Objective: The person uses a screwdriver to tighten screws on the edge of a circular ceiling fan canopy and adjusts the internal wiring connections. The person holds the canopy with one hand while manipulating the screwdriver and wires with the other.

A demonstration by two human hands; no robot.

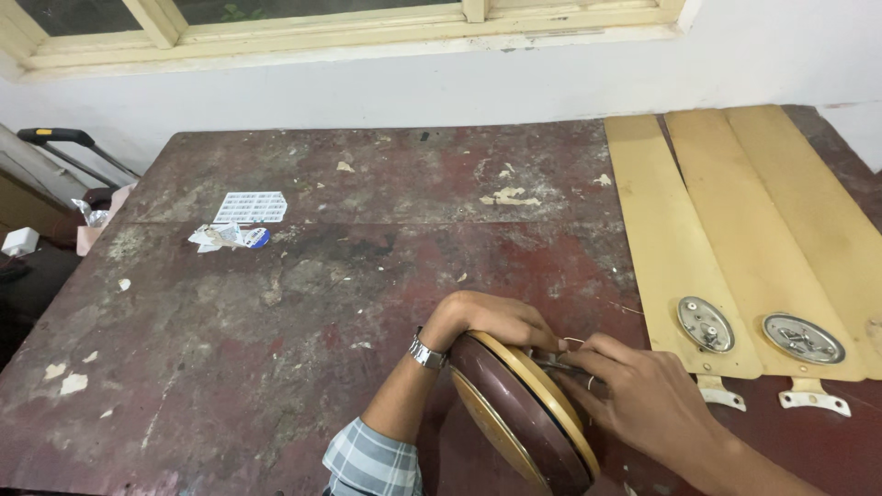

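A round maroon fan motor housing (514, 404) with a tan rim stands on edge near the table's front. My left hand (491, 319), with a metal wristwatch on the wrist, rests over its top edge and holds it upright. My right hand (643, 395) is at the housing's right face, fingers pinched on a thin wire (574, 342) and a small dark part there. What lies under the fingers is hidden.
Three tan fan blades (735, 230) lie side by side at the right, two with round metal mounting plates (706, 323). Torn paper scraps and a white printed sheet (251, 208) lie at the back left of the worn red-brown table (322, 303). A wall and window frame stand behind.
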